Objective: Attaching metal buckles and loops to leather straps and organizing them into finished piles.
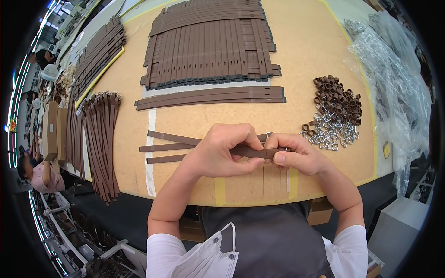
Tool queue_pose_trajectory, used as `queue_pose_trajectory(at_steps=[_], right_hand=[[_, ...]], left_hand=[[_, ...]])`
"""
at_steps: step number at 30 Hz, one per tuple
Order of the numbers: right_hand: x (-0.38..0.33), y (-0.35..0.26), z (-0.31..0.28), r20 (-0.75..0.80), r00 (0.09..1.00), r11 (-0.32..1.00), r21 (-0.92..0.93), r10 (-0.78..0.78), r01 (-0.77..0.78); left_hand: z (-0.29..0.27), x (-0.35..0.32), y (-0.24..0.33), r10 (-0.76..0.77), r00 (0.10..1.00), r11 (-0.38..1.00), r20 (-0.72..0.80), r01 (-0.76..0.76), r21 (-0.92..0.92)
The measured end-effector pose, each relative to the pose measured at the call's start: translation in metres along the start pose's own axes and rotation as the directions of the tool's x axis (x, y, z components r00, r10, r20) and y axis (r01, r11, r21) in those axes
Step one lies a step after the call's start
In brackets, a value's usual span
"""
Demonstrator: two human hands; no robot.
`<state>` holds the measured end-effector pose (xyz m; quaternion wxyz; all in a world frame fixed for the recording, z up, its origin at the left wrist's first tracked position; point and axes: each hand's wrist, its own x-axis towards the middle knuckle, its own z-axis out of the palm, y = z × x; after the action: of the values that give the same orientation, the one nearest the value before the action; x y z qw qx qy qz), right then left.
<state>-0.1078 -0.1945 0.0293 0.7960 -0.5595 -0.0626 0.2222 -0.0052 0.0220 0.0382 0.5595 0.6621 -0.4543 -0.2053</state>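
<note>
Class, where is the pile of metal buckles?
In the head view, the metal buckles lie on the right of the table, just below the brown loops.

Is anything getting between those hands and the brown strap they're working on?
Nothing visible: the left hand and right hand both touch the brown strap directly with bare fingers. The pile of metal buckles sits farther right.

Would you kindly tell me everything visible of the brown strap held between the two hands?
The brown strap is a flat, narrow band that looks like smooth leather. Its visible stretch runs sideways over the tan table, gripped by the left hand and the right hand, which hide parts of it.
</note>
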Motion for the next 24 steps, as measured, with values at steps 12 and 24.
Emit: queue_pose_trajectory(at_steps=[12, 24], right_hand=[[-0.001, 0.002, -0.007, -0.195, 0.964, 0.844, -0.533, -0.182, 0.052], [-0.034, -0.029, -0.069, -0.269, 0.951, 0.281, -0.934, -0.152, -0.220]], left_hand=[[0.005, 0.007, -0.014, -0.023, 1.000, 0.999, 0.016, 0.022, 0.044], [0.006, 0.016, -0.037, -0.140, 0.990, 0.880, -0.025, 0.136, 0.455]])
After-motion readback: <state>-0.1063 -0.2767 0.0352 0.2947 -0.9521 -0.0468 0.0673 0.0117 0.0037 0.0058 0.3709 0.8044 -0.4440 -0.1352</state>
